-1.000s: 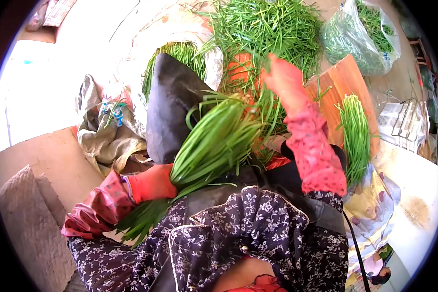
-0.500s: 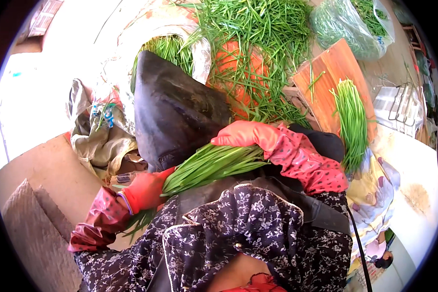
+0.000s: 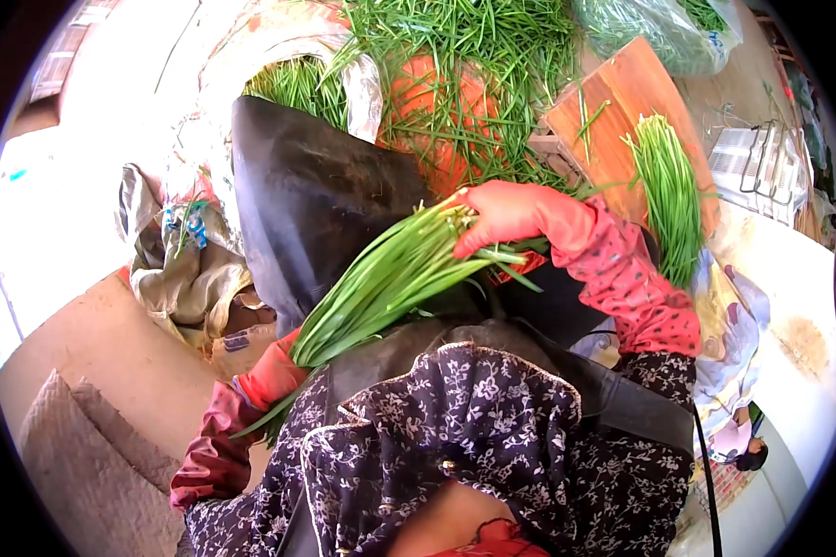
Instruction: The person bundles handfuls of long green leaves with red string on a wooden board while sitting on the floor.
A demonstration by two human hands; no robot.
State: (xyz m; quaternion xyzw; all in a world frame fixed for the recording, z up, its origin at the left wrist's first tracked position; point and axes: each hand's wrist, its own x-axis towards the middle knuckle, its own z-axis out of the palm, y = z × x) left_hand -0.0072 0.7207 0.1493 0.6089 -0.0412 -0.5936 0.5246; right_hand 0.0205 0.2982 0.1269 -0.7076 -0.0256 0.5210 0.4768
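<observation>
A bunch of garlic chives lies slantwise across my lap, over the dark apron. My left hand, in a red rubber glove, is closed around its lower left, leafy end, and some leaves hang out below the wrist. My right hand, gloved the same way, curls over the pale stem ends at the upper right, its thumb and fingers on either side of them. A few leaves stick out loosely below this hand. Another neat bunch of chives rests on a wooden board to the right.
Loose chives are heaped ahead, over something orange. Left of them stands a white sack filled with chives. A clear plastic bag of greens is at the far right. Crumpled cloth lies to the left.
My right hand has shifted right and up from the middle of the bunch to its stem ends, which now show. The bunch tilts more steeply, and the whole view has shifted slightly.
</observation>
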